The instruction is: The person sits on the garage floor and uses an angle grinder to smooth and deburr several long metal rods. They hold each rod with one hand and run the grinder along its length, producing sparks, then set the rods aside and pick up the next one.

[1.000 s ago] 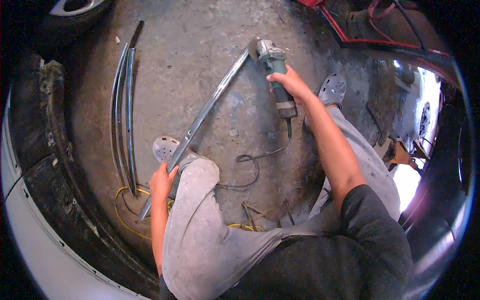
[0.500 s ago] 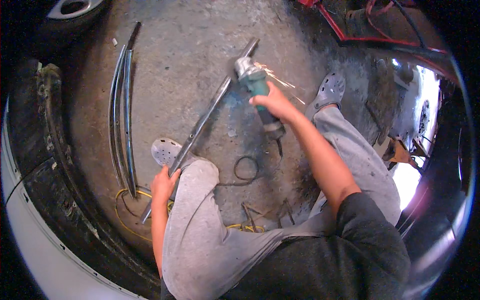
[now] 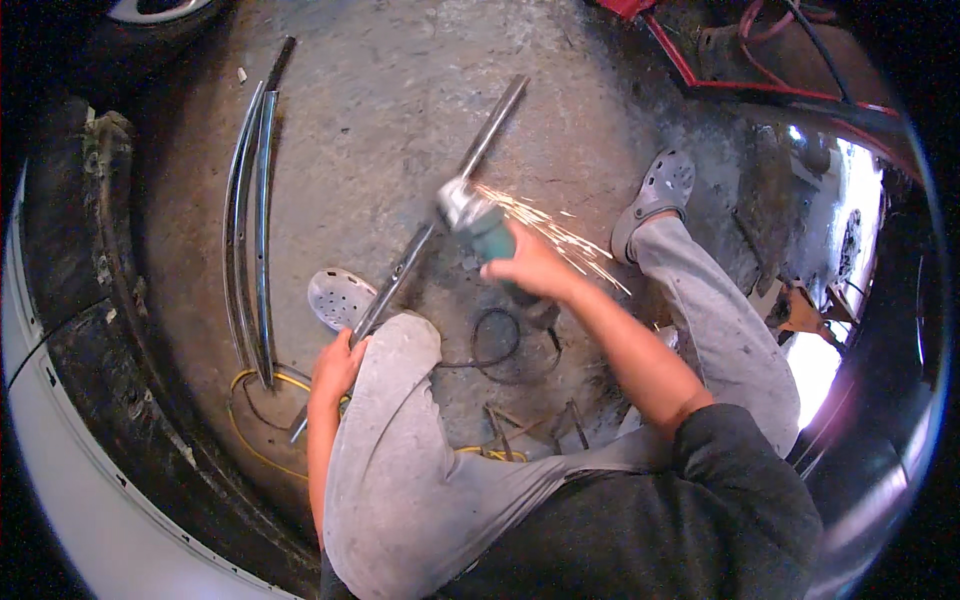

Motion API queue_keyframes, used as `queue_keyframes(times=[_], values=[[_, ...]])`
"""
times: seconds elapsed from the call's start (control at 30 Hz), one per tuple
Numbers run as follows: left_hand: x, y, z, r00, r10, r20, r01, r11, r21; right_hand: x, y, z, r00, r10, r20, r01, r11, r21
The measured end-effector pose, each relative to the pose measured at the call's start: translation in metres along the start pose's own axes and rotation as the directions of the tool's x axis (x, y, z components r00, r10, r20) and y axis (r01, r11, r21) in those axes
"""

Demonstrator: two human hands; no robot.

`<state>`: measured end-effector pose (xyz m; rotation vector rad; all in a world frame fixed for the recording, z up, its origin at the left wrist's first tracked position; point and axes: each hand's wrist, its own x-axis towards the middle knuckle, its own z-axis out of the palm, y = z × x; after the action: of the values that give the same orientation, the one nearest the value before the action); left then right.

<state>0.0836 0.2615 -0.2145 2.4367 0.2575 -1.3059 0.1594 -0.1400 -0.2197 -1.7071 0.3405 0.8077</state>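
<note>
My right hand is wrapped round the green body of an angle grinder. The grinder's silver head lies against a long metal bar, about midway along it. A spray of orange sparks flies off toward the lower right. My left hand is closed round the near part of the bar, beside my left knee. The bar slants from the lower left up to the far middle, over my left shoe. The grinder's disc is blurred and mostly hidden by its head.
Several curved metal strips lie on the concrete floor at left. A black cable loops below the grinder, and a yellow cord curls near my left forearm. Red-edged metal parts stand at far right; a dark curved panel runs along the left.
My right hand has drawn the grinder nearer along the bar, down and to the left. The spark spray has grown larger. My left hand keeps its hold on the bar.
</note>
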Motion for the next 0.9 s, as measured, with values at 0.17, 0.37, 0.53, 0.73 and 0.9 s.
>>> queue_keyframes(times=[0.17,0.37,0.53,0.73,0.9], values=[[0.001,0.012,-0.006,0.999,-0.020,0.027,0.020,1.000,0.001,-0.020,0.014,0.030,0.983,0.143,0.117,-0.141,0.990,-0.023],[0.005,0.006,-0.002,1.000,0.007,0.012,-0.007,1.000,0.006,0.030,0.035,-0.040,0.993,0.060,-0.098,-0.051,0.995,0.087],[0.008,0.000,0.000,0.999,0.017,0.041,-0.015,0.998,-0.056,0.066,0.001,-0.122,0.981,0.126,-0.151,-0.079,0.956,0.284],[0.019,-0.024,0.000,0.982,0.078,0.169,-0.063,0.994,-0.092,0.062,-0.013,-0.138,0.965,0.126,-0.231,-0.057,0.957,0.284],[0.012,-0.028,0.003,0.987,0.147,0.061,-0.128,0.963,-0.237,0.035,0.005,-0.095,0.964,0.155,-0.216,-0.108,0.971,0.212]])
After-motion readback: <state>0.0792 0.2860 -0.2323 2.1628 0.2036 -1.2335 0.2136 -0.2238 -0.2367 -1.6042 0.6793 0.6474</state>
